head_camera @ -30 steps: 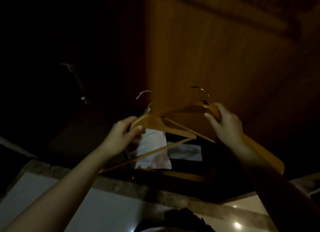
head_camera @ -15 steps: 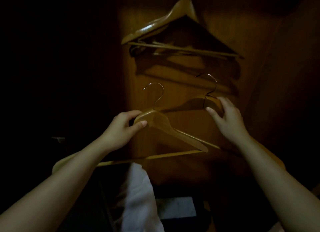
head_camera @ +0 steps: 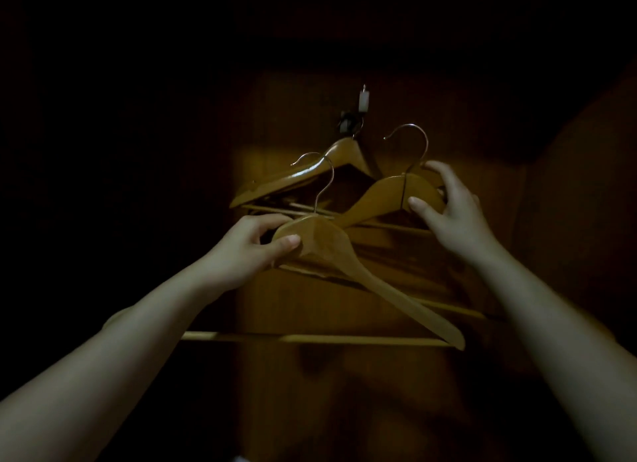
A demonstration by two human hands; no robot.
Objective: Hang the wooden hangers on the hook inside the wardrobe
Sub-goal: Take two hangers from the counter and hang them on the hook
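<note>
Dark wardrobe interior; only the wooden back panel [head_camera: 310, 375] catches any light, sides and top lost in shadow. Wall hook [head_camera: 363, 99] sits high on the panel, already carrying at least one hung hanger [head_camera: 310, 173], possibly more stacked behind it; too dim to count.

Left hand [head_camera: 248, 251] is closed around the neck of the near hanger [head_camera: 344, 258], thumb across the front. Right hand [head_camera: 451, 213] pinches the neck of the far hanger [head_camera: 382, 199] between thumb and fingers, more loosely curled. Both metal hooks point up, below and to either side of the wall hook.

Risks, as I judge them: the two held hangers overlap, the far one's left arm crossing behind the near one's hook, so lifting one could snag the other. Either could also knock the hung hanger off.

Room: open space above the right hanger toward the wall hook; the left path is crowded by the hung hanger's arm. Poor light makes aiming harder.
</note>
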